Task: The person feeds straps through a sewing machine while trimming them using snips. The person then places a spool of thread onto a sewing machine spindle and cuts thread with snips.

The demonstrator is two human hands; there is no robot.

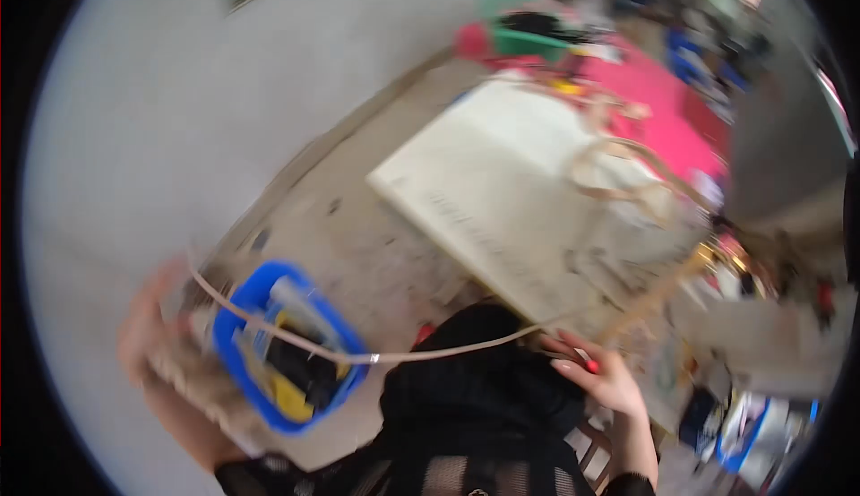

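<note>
A long, thin beige strap sags in a curve between my two hands, with a small shiny band near its middle. My left hand, smeared by motion, is at the strap's left end by the wall, its fingers closed around it. On the right, the strap reaches the fingertips of my right hand, at the table edge above my lap. A small red object shows between that hand's fingers; its kind is unclear. A bundle of brownish material lies beside my left forearm.
A blue plastic basket holding black and yellow items stands on the floor below the strap. The pale worktable carries a looped beige strap. Behind are a pink surface and a green basket. A wall bounds the left.
</note>
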